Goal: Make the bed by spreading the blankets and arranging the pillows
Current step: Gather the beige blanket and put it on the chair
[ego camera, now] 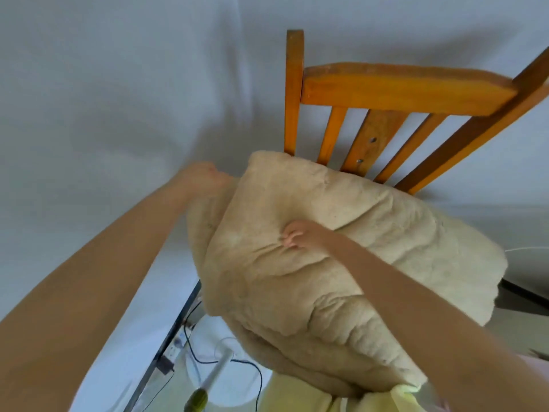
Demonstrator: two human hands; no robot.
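A folded beige fleece blanket (341,248) is piled on a wooden chair in front of me. My right hand (294,234) pinches a fold on its top surface, and the cloth puckers round the fingers. My left hand (208,178) reaches to the blanket's far left edge; its fingers are hidden behind the cloth, so its grip is unclear. The bed with a smooth white sheet (104,129) fills the left and top of the view. No pillow is in view.
The orange wooden chair back (407,90) with slats rises behind the blanket. Below, on the floor beside the bed's dark frame (166,346), lie a power strip, black cables and a white fan base (225,361).
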